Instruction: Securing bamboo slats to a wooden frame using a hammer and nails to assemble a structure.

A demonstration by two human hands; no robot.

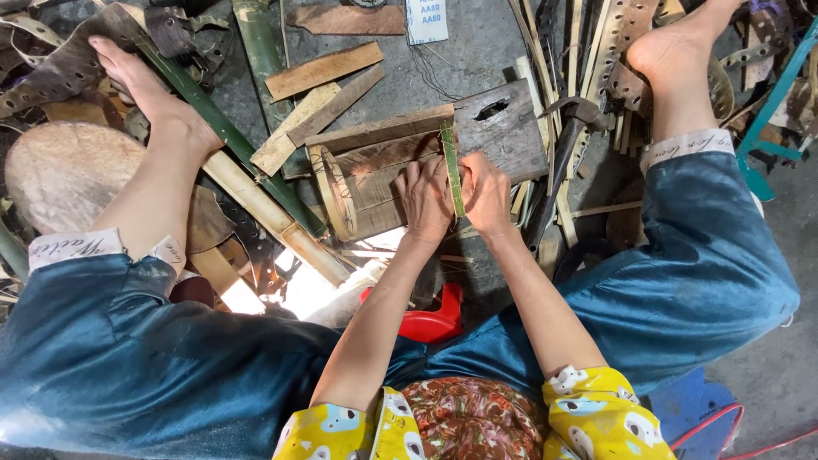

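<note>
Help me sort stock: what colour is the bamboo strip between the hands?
Green, the bamboo strip held by left hand and right hand, seen in the head view.

I see a green bamboo strip (452,170), smooth and faintly glossy, under my hands. It lies on a grey wooden block (400,166), weathered, rough and matt. The hammer (562,153) has a dull dark metal head and a worn handle. A red stool (430,319) looks like shiny plastic. My trousers (699,273) are blue cloth with a satin sheen. The planks (324,72) are raw, matt wood; the floor (477,51) is rough grey concrete
</note>
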